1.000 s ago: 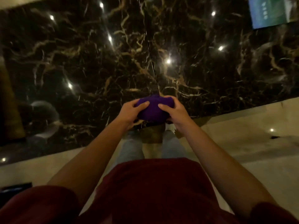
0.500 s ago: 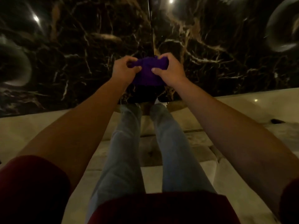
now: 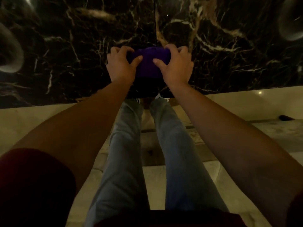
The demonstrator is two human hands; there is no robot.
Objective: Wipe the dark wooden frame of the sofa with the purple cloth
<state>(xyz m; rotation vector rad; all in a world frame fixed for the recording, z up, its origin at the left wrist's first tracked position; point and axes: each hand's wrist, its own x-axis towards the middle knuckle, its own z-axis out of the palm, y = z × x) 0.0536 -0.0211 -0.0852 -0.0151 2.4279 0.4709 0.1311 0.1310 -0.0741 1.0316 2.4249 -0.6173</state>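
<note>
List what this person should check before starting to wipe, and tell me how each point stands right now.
1. Bunched purple cloth in hand: ok.
2. Left hand gripping the cloth's left side: ok.
3. Right hand gripping its right side: ok.
4. Dark wooden sofa frame in view: not ok; only the glossy black veined marble floor and pale cream floor tiles show.
5. Cloth clean or damp: cannot tell, the light is too dim.
6. Footing steady: ok, both legs in light blue jeans stand apart on the floor.

Dark marble and pale floor

A glossy black marble surface with gold-white veins [image 3: 82,46] spreads behind the hands; a pale cream polished floor [image 3: 246,108] lies below them, under light blue jeans [image 3: 124,153].
</note>
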